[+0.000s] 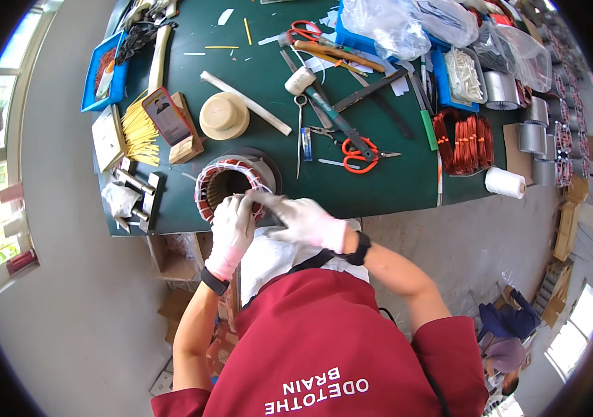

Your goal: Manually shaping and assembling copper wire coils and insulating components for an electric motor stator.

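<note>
A round motor stator [205,186], its copper winding ring laced with white cord, lies near the table's front edge with its open bore facing me. My left hand [232,228], in a white and pink glove, is at the ring's near rim, fingers drawn together; what they pinch is hidden. Just to the right, my gloved right hand [305,222] reaches toward the left fingertips across the stator's near right side. Motion smears its fingers, so their grip does not show. Behind the ring stands a dark round base [274,167].
Beyond the stator are a cream stepped disc [224,116] and a phone [166,117] on a wooden stand. Red-handled scissors [360,157], a mallet [300,80] and pliers lie to the right. Copper coils [469,144] and a white thread spool [505,183] sit near the right edge.
</note>
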Tool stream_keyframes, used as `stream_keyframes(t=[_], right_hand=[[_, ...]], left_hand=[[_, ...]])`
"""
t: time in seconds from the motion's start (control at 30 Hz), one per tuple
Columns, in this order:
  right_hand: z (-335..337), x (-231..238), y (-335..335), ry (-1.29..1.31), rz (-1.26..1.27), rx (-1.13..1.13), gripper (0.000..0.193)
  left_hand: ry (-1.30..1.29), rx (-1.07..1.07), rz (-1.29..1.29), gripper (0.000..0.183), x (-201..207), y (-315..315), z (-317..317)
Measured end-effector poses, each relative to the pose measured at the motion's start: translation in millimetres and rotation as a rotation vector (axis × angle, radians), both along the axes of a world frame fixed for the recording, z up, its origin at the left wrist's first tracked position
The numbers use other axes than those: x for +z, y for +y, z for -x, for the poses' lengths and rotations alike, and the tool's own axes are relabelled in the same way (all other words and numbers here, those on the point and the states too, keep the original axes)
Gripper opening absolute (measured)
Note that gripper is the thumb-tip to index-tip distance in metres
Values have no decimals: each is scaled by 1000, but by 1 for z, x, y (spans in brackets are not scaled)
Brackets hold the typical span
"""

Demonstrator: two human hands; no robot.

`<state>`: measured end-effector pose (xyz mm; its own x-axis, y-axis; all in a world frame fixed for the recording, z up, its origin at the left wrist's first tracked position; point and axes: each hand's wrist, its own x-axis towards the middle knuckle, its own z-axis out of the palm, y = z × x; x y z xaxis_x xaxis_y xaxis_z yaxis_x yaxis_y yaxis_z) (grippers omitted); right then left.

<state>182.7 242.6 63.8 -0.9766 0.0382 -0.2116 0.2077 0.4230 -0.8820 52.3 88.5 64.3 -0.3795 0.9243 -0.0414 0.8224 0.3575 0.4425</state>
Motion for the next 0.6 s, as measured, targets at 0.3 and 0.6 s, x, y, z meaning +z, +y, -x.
stream_keyframes(t=[0.3,0.6], right_hand=[[-6,-1,51,-42,1246,-548,24],[-124,-132,310,-272,-1103,-1010,42]], left_hand=[[136,72,-250,39,16,19,-17],[133,35,-159,31,2,30,-21]])
